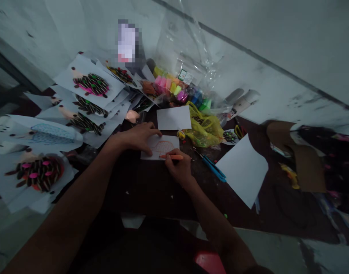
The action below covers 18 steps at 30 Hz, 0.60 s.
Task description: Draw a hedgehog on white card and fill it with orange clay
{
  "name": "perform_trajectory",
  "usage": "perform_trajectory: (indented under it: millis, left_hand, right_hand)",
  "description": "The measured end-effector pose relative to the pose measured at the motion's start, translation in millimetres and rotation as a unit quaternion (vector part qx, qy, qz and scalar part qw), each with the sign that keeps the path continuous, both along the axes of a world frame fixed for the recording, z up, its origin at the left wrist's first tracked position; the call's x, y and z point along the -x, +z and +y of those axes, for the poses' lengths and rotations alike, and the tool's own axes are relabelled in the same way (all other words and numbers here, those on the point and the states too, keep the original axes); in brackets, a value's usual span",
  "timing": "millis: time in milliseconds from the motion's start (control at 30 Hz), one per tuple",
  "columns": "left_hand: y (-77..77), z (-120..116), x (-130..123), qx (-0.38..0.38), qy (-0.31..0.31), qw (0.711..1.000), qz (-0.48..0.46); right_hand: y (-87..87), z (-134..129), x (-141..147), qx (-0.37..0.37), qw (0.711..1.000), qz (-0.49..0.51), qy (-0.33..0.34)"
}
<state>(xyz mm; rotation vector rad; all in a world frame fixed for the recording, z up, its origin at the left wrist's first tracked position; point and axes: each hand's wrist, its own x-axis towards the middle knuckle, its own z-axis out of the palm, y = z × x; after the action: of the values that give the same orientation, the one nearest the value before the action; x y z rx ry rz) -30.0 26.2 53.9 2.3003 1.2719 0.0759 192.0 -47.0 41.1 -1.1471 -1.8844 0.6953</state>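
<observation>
While the R hand (180, 171) has its fingers closed on an orange marker (176, 157), tip at the small sheet (145, 154), the L hand (138, 137) is spread w/ fingers open on that sheet's L side, gripping nothing. Orange outline (163, 146) btwn hands. Sheet lies flat on dark surface (151, 198); blank sheet (174, 118) just beyond, yellow bag (208, 133) beside it, blue-handled tool (214, 168) to R. Risks, prob.: R side unpinned, so marker drag could skew sheet; L fingers sliding inward could smear wet ink, if any.
</observation>
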Motion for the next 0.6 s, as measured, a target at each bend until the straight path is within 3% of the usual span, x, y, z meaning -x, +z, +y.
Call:
perform_trajectory:
  millis: [600]
  left_hand:
    - [-2.5, 1.1, 1.3, -0.002, -0.004, 1.000, -0.005]
  right_hand:
    - [-1.2, 0.4, -0.2, 0.012, 1.000, -0.011, -0.025]
